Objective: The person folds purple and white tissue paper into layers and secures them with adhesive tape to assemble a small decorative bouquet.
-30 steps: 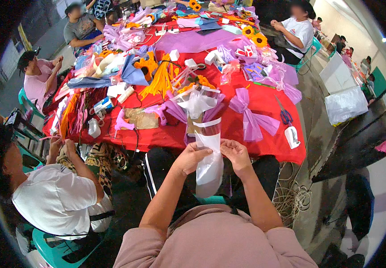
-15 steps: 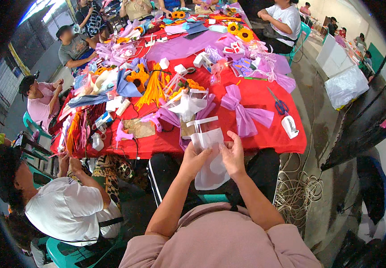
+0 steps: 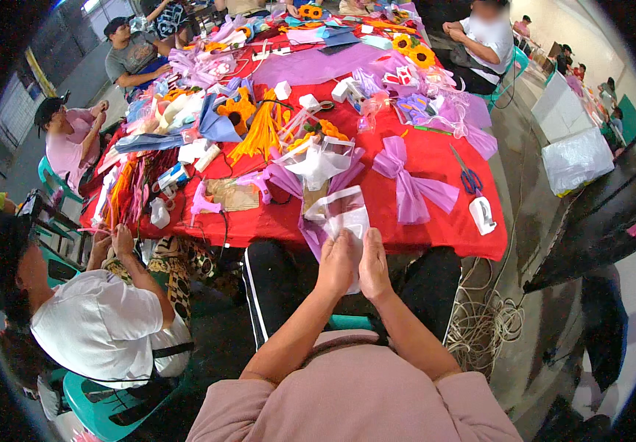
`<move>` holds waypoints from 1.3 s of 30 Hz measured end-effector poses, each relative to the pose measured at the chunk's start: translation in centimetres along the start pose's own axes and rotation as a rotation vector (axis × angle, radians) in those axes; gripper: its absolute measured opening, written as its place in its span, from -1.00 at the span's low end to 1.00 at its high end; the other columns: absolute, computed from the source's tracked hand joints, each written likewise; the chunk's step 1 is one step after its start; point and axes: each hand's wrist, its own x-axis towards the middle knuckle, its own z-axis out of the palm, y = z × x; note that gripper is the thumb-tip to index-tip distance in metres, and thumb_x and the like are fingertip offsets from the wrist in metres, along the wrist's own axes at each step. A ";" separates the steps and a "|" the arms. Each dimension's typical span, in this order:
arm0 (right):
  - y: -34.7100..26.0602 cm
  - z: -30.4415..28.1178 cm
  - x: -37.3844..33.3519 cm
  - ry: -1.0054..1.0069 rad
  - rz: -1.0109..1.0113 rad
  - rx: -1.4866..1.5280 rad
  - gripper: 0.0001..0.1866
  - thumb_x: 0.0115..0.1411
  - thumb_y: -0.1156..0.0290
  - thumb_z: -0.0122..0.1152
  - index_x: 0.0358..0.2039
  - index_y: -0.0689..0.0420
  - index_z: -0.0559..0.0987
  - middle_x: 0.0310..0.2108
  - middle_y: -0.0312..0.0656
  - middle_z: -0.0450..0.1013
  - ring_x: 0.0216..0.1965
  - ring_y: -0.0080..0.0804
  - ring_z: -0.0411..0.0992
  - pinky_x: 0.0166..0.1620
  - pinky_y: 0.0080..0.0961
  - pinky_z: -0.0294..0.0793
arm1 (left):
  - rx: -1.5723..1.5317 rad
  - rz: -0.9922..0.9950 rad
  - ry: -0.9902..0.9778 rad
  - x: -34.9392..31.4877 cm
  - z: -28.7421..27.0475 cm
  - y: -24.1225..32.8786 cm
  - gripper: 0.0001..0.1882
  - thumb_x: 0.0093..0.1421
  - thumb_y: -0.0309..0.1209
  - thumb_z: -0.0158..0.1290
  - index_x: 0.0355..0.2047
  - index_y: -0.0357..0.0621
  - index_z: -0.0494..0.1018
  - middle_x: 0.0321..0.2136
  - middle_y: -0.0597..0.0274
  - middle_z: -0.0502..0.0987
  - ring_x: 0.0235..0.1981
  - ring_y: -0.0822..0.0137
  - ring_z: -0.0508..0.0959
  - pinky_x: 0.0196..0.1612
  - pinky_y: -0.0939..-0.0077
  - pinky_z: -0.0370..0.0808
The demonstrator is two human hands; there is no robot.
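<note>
Near the frame's centre, our left hand (image 3: 338, 264) and right hand (image 3: 374, 267) hold a translucent white sheet (image 3: 350, 209) between facing palms; we judge it light, limp, easily creased, best gripped along its edges.

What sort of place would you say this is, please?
It looks like a shared craft workroom: several people sit around a long table spread with a red cloth, which holds yellow artificial flowers, pink glue guns and lilac wrapping material.
</note>
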 end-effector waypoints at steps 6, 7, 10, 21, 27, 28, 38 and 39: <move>-1.2 -0.9 -0.5 -0.184 0.024 -0.109 -0.83 0.30 0.40 0.00 -0.28 0.25 0.47 -0.34 -0.07 0.50 -0.30 -0.31 0.44 -0.19 -0.39 0.41 | -0.149 -0.015 -0.070 -0.8 1.5 0.3 -0.75 0.36 -0.28 -0.14 -0.16 -0.17 0.43 -0.36 0.34 0.48 -0.36 0.50 0.43 -0.27 0.55 0.41; -1.3 -0.7 -0.6 -0.202 0.014 -0.091 -0.83 0.29 0.41 0.01 -0.28 0.25 0.48 -0.32 -0.05 0.51 -0.28 -0.29 0.45 -0.17 -0.38 0.42 | -0.138 -0.026 -0.113 -0.6 1.2 0.4 -0.77 0.36 -0.29 -0.14 -0.17 -0.14 0.44 -0.39 0.37 0.47 -0.40 0.53 0.42 -0.31 0.57 0.40; -1.2 -0.9 -0.6 -0.328 0.041 -0.261 -0.81 0.27 0.43 0.00 -0.16 0.25 0.43 -0.25 0.03 0.49 -0.22 -0.13 0.48 -0.14 -0.29 0.42 | -0.140 -0.001 -0.009 -0.5 1.0 1.3 -0.74 0.36 -0.33 -0.19 -0.22 -0.20 0.46 -0.41 0.29 0.50 -0.43 0.48 0.46 -0.36 0.54 0.41; -0.2 -1.9 -3.3 -0.487 -0.237 -0.457 -0.58 0.21 0.48 -0.04 0.06 0.35 0.23 -0.08 0.25 0.36 -0.13 0.20 0.43 -0.06 -0.16 0.43 | -0.072 -0.033 0.175 0.9 -0.8 2.5 -0.72 0.37 -0.26 -0.25 -0.40 -0.15 0.29 -0.55 0.06 0.52 -0.54 0.21 0.51 -0.34 0.28 0.50; -0.5 -3.6 -3.0 -0.735 0.276 -0.334 -0.68 0.27 0.32 0.03 -0.08 0.29 0.40 -0.44 -0.08 0.44 -0.45 -0.31 0.46 -0.37 -0.35 0.43 | -0.175 -0.069 0.107 1.3 -1.2 2.0 -0.73 0.37 -0.23 -0.22 -0.46 -0.06 0.23 -0.72 0.36 0.19 -0.72 0.39 0.26 -0.41 0.30 0.48; -0.4 -4.1 -3.6 -0.728 0.339 -0.309 -0.69 0.27 0.29 0.04 -0.11 0.27 0.42 -0.47 -0.13 0.43 -0.47 -0.37 0.43 -0.38 -0.37 0.41 | -0.203 -0.102 0.106 1.2 -0.9 2.1 -0.72 0.37 -0.23 -0.21 -0.47 -0.05 0.23 -0.73 0.38 0.17 -0.74 0.43 0.22 -0.44 0.32 0.47; -1.5 -5.7 0.4 -0.282 -0.192 -0.295 -0.67 0.09 0.29 0.33 -0.25 0.26 0.54 -0.42 -0.15 0.50 -0.43 -0.42 0.44 -0.30 -0.46 0.43 | 0.251 -0.017 -0.071 -0.7 1.1 2.3 -0.67 0.33 -0.18 -0.26 -0.42 -0.11 0.37 -0.68 0.41 0.24 -0.68 0.49 0.23 -0.57 0.50 0.24; -2.8 -5.0 1.1 -0.297 -0.143 -0.289 -0.71 0.10 0.30 0.32 -0.30 0.27 0.55 -0.48 -0.16 0.50 -0.49 -0.43 0.41 -0.36 -0.45 0.42 | 0.342 0.017 -0.051 -1.3 1.6 2.7 -0.65 0.33 -0.18 -0.29 -0.39 -0.12 0.39 -0.67 0.40 0.24 -0.67 0.48 0.24 -0.56 0.50 0.24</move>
